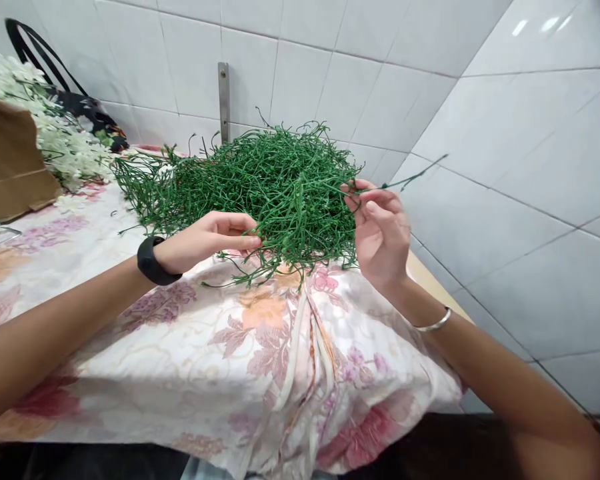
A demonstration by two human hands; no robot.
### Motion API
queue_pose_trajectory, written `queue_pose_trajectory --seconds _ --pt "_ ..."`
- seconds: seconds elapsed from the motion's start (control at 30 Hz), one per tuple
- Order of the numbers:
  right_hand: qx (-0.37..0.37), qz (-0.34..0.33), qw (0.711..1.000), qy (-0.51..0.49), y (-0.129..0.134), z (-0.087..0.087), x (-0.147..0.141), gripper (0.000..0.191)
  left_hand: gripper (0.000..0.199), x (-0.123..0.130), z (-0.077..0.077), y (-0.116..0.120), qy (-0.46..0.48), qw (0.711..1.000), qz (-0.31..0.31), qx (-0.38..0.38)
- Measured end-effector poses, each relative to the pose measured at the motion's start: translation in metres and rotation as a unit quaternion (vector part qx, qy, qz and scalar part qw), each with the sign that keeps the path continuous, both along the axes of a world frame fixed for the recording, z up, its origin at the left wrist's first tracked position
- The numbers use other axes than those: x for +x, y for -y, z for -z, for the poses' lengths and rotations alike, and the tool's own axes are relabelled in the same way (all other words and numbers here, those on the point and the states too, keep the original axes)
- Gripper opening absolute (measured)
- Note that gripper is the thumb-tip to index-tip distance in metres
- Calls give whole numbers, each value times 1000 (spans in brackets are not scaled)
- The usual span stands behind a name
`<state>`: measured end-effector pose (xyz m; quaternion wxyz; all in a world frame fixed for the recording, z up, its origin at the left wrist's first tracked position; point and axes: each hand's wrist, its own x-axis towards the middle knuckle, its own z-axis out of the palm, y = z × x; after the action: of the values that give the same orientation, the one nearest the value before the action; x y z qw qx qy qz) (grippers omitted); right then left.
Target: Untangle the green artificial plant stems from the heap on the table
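A large tangled heap of thin green artificial flower stems (280,180) lies on a flowered cloth. My right hand (383,233), with a silver bangle at the wrist, is raised at the heap's right side. Between its thumb and fingers is a single green stem (415,179), whose end sticks out to the right. At the near left edge of the heap is my left hand (220,233), wearing a black wristband. Its thumb and forefinger are pinched together on stems there; how many they grip is hidden.
The flowered cloth (180,360) covers the table and bunches in folds at its front edge. White artificial flowers (70,140), a brown cardboard piece (15,157) and a dark bag (87,110) stand at the left. White tiled walls (310,73) close off the back and right.
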<state>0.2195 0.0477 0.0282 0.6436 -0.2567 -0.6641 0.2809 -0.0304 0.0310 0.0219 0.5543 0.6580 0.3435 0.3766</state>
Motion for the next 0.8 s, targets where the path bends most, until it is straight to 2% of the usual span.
queue_pose_trajectory --seconds 0.13,0.3,0.4,0.47,0.57,0.67,0.7,0.8 --pt "13 -15 1000 4 4 -4 -2 21 10 3 3 3 16 999 22 -19" --pt "20 21 996 82 5 -2 1 28 9 5 4 4 129 990 6 -62" --pt "24 14 991 132 5 -10 -2 36 5 2 1 5 165 984 19 -61" --pt "40 -8 987 158 1 -26 -11 38 6 3 -1 8 151 985 61 -49" --pt "68 -62 973 214 -12 -62 -40 32 13 10 0 16 108 986 119 -38" --pt "71 -121 935 325 -26 -98 -85 19 18 19 7 23 87 988 125 -31" --pt "66 -121 931 338 -28 -106 -100 18 18 21 9 24 86 987 131 -30" --pt "62 -79 951 293 -26 -117 -136 31 18 23 17 23 110 982 152 -35"
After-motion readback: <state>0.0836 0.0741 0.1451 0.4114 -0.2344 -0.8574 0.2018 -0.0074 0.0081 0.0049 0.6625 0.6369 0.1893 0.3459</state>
